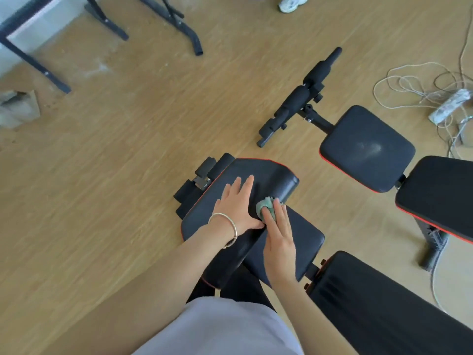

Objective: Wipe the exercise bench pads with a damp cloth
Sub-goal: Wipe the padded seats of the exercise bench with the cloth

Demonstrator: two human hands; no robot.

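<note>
Currently: your right hand (279, 234), fingers straight, presses the cloth (264, 205) flat onto the near seat pad (305, 234) at its crease. Just beside it, your left hand (234, 204) lies spread, bracing. Farther out, the far seat pad (366, 147) shows a dusty smear and is likely unwiped, so much of the job seems left.

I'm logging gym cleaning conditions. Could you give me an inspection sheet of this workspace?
Surface: black pad, red-trimmed, above wood floor.
Job's things: green cloth on the pad; second bench, its seat smudged.
Clutter: box on the floor.
Hands: left hand flat on the pad; right hand pressing the cloth.
Cables: loose white cables and power strip on the floor.
Surroundings: black frame legs; someone's shoe.
</note>
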